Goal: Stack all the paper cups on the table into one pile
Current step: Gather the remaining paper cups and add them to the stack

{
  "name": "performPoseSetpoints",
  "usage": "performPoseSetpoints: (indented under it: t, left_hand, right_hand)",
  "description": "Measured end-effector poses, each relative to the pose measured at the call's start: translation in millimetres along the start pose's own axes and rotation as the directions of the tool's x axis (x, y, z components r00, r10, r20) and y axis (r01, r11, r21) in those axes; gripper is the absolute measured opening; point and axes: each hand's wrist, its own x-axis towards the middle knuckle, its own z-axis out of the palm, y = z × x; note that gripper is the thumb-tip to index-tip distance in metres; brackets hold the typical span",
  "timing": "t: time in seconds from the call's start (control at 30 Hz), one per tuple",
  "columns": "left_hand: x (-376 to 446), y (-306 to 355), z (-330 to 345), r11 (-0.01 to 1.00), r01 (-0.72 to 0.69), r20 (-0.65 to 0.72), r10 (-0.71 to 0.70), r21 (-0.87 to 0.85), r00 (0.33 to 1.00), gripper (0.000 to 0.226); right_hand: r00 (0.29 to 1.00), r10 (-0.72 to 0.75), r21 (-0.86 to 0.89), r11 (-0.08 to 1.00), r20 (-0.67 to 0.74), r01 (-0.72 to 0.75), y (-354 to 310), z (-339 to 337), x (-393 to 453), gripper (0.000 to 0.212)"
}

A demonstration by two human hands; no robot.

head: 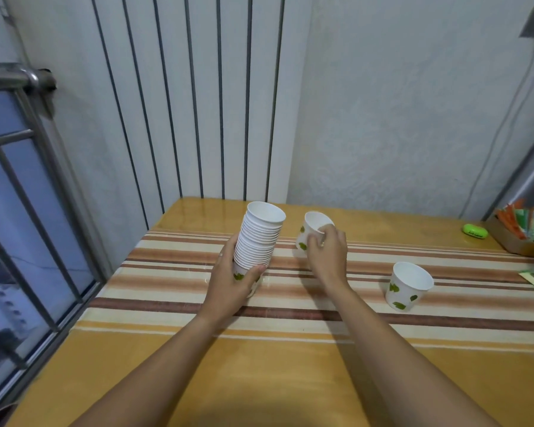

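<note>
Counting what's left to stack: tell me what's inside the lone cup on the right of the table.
The lone paper cup stands upright, mouth open, showing a plain white inner wall and nothing in it. Its near rim covers part of the bottom, so that part cannot be checked.

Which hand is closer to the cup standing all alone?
Right. The right hand, holding another cup, is nearer the lone cup; the left hand grips the stack farther away.
</note>
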Motion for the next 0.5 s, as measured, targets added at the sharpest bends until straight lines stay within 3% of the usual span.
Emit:
performPoseSetpoints:
  t: [0.13,0.27,0.37,0.5]
  left_hand:
    - [-1,0,-1,1.0,0.004,-0.001,-0.004,-0.017,1.0,0.078]
    - [-3,0,-1,0.999,0.01,-0.002,-0.01,-0.032,1.0,0.076]
    - [-4,0,-2,0.999,0.009,0.001,-0.009,-0.045,1.0,0.076]
    - [-7,3,-3,0.999,0.0,0.011,0.001,-0.052,1.0,0.075]
  right_hand:
    - [0.974,-0.142,0.214,0.96,-0.179,0.179,-44,-9,-3,0.012]
    - [0.883,-0.298,0.26,0.878,-0.361,0.403,-82,-16,-8,0.019]
    - [0.852,-0.386,0.276,0.827,-0.354,0.489,-100,-19,-17,0.025]
    - [0.854,-0.476,0.278,0.809,-0.207,0.518,-108,-15,-25,0.031]
